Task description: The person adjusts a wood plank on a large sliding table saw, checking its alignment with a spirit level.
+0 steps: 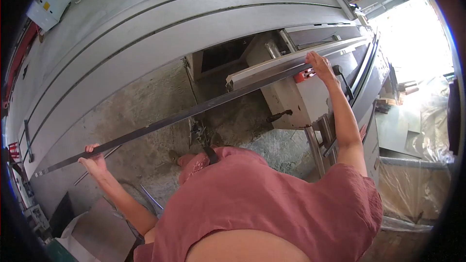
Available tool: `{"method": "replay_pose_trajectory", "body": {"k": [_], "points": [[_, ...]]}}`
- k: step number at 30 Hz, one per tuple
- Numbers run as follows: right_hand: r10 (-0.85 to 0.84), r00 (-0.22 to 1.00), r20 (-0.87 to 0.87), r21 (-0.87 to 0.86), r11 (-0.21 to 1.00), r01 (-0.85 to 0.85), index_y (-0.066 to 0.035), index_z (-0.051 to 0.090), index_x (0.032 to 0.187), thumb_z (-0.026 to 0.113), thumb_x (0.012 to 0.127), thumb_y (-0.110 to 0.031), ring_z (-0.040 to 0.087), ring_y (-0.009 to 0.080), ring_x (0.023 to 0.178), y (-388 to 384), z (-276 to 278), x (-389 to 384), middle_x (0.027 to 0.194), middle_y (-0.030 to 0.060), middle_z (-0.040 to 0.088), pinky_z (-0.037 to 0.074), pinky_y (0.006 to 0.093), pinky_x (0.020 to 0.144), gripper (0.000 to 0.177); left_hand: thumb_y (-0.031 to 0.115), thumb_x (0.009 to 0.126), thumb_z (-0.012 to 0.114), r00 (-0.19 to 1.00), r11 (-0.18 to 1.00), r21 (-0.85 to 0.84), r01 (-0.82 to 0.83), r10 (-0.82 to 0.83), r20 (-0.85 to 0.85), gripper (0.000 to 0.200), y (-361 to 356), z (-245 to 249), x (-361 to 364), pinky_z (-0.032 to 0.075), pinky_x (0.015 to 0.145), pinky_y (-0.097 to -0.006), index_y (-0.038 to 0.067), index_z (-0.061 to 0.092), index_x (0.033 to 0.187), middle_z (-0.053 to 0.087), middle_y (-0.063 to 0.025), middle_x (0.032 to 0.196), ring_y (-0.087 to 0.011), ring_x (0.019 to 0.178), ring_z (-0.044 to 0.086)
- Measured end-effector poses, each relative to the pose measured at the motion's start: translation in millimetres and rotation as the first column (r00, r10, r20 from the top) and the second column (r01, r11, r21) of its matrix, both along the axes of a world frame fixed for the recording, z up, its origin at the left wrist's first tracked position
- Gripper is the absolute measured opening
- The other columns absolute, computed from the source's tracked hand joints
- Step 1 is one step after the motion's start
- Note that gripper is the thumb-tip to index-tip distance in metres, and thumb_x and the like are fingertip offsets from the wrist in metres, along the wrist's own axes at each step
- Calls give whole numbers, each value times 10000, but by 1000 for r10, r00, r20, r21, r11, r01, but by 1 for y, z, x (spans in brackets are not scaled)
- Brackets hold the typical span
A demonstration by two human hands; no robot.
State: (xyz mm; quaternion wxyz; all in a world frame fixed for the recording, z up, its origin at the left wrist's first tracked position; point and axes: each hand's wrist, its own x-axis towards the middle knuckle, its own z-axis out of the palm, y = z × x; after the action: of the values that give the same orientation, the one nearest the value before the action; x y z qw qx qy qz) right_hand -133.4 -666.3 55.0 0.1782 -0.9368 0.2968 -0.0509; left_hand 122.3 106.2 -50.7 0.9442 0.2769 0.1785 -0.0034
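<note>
A long, narrow dark strip (pixel 194 110) runs slantwise in front of me from lower left to upper right. My left hand (pixel 94 160) is closed round it near its left end, with the thumb and fingers on either side. My right hand (pixel 319 66) grips it near the other end, beside a pale metal rail (pixel 262 70) on the machine. Just under my right hand is a small red part (pixel 305 75). The strip's right end is partly hidden by my right hand.
A large grey machine bed (pixel 184 34) with long grooves curves across the far side. Below the rail stands a pale machine housing (pixel 289 102) with a black handle (pixel 280 115). Plastic sheeting (pixel 407 189) lies at right, boards (pixel 104 228) at lower left. The floor (pixel 150 102) is dusty concrete.
</note>
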Motion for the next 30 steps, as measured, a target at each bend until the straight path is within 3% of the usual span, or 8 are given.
{"method": "replay_pose_trajectory", "body": {"k": [6, 14, 16, 18, 19, 22, 28, 30], "points": [[29, 999, -33, -58, 998, -30, -74, 569, 1022, 390, 945, -442, 628, 328, 916, -40, -6, -9, 901, 120, 677, 463, 404, 792, 416, 662, 860, 234, 997, 992, 96, -78, 81, -19, 666, -48, 17, -38, 395, 726, -343, 16, 396, 841, 342, -55, 749, -181, 704, 392], [-10, 999, 50, -44, 999, 12, -103, 560, 1096, 421, 946, -416, 629, 301, 885, -62, -13, 0, 911, 106, 671, 465, 354, 791, 373, 638, 885, 254, 993, 997, -62, -49, 55, 101, 641, -89, 21, -61, 383, 726, -344, 14, 399, 860, 344, -55, 749, -185, 702, 388], [161, 937, 311, -138, 983, -123, -100, 561, 1094, 494, 937, -285, 617, 303, 911, 21, 21, 25, 956, 112, 653, 463, 367, 811, 252, 651, 883, 230, 986, 997, -73, -7, 19, 166, 666, -103, 24, -67, 379, 733, -357, 10, 408, 869, 358, -55, 754, -188, 694, 391], [381, 835, 397, -170, 924, -341, -102, 566, 1099, 566, 888, -163, 585, 315, 984, 106, 41, 43, 1024, 123, 619, 451, 388, 854, 219, 667, 863, 272, 991, 995, 15, -94, 92, 95, 684, -121, 29, -69, 378, 728, -362, 1, 427, 878, 374, -52, 759, -188, 691, 400], [439, 833, 338, -128, 898, -421, -89, 562, 1117, 611, 849, -163, 557, 316, 1027, 155, 55, 48, 1068, 129, 590, 440, 393, 881, 282, 667, 863, 272, 989, 994, 20, -107, 105, 102, 684, -128, 28, -68, 378, 728, -362, 1, 427, 878, 374, -52, 759, -188, 691, 400], [755, 586, 293, -206, 649, -732, -92, 545, 1147, 674, 790, -269, 528, 300, 1069, 243, 42, 65, 1122, 104, 562, 407, 414, 919, 420, 695, 829, 318, 990, 993, -8, -122, 122, 71, 703, -151, 30, -74, 386, 732, -369, 8, 452, 898, 394, -50, 758, -183, 690, 405], [743, 559, 369, -131, 637, -760, -122, 501, 1215, 659, 791, -377, 519, 292, 1072, 331, -1, 97, 1090, 97, 563, 394, 409, 923, 520, 647, 897, 186, 987, 988, 3, -154, 154, 40, 675, -206, 53, -89, 401, 711, -374, 24, 447, 895, 398, -53, 732, -186, 666, 401], [736, 641, 215, -63, 666, -743, -110, 558, 1117, 643, 797, -417, 582, 278, 943, 337, -3, 101, 958, 88, 603, 437, 396, 824, 452, 645, 899, 186, 990, 991, -12, -132, 132, 38, 675, -217, 53, -91, 402, 703, -376, 22, 446, 889, 400, -53, 720, -189, 652, 401]]}}
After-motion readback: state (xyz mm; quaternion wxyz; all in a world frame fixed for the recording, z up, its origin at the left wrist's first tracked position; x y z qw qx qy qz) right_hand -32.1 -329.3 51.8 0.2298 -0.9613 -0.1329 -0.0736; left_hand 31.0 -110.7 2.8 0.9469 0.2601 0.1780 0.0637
